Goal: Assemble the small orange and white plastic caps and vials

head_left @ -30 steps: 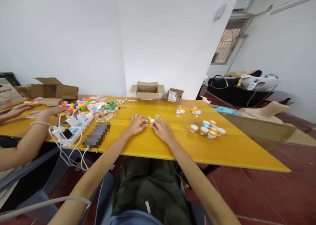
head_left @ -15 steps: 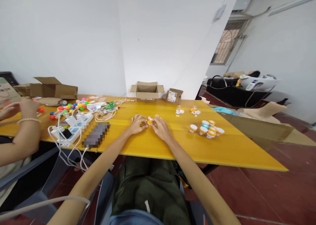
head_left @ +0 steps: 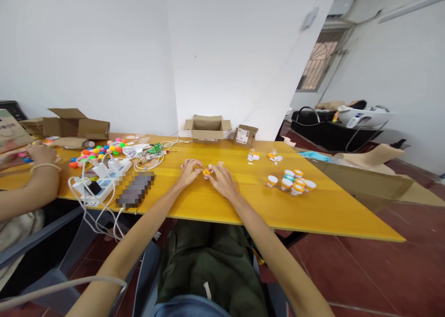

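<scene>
Left hand (head_left: 189,172) and right hand (head_left: 221,180) are working close together over the yellow wood-look table (head_left: 208,208); a small round orange plastic piece (head_left: 206,172) is sitting between their fingertips. Right thumb and fingers are apparently grasping it; left fingertips are lying at its other side, whether pinching or only touching, cannot tell. A tiny white piece (head_left: 210,166) is showing just beyond it, and a clear plastic cup (head_left: 221,163) is standing just behind the right fingers. Progress, judging by layout: a cluster of clear jars with orange, teal and white lids (head_left: 298,186) is standing right of the right hand, looking complete; the orange piece is looking unfinished, and loose white, orange and clear parts (head_left: 274,158) are lying beyond and to the right, seemingly unassembled. Room: bare tabletop is running from both hands to the near edge, another open stretch is separating right hand from jars. Left is tighter: a dark pixelated flat device (head_left: 135,189) and a white multi-socket power strip (head_left: 111,181) are lying left of the left hand
</scene>
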`<action>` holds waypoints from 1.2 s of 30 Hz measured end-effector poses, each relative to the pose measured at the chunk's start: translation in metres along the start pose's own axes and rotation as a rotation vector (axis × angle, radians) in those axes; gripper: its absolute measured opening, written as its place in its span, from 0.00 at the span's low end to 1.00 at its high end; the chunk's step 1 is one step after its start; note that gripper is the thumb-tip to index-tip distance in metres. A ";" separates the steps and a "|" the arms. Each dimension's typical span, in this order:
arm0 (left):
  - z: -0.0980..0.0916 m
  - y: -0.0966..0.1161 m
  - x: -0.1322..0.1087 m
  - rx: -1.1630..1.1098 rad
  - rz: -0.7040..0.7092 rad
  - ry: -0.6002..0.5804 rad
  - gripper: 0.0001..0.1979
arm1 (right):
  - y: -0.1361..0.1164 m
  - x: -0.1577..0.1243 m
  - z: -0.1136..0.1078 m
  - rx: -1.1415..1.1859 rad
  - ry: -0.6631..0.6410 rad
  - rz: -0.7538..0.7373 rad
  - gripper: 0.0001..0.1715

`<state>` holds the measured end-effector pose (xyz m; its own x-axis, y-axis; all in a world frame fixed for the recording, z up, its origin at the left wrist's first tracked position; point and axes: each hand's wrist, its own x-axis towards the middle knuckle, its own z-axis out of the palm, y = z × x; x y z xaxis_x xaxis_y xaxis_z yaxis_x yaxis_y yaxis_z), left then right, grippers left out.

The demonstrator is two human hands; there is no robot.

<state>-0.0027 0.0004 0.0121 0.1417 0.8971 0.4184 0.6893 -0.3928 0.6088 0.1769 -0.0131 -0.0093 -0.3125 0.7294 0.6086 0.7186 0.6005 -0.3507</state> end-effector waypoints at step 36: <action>0.004 -0.003 -0.002 0.159 0.149 -0.139 0.10 | 0.008 -0.004 -0.011 -0.082 0.065 0.181 0.12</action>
<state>-0.0022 0.0006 0.0064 0.3388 0.8553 0.3921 0.7549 -0.4958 0.4293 0.1909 -0.0150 -0.0064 -0.1348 0.7987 0.5864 0.8085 0.4308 -0.4009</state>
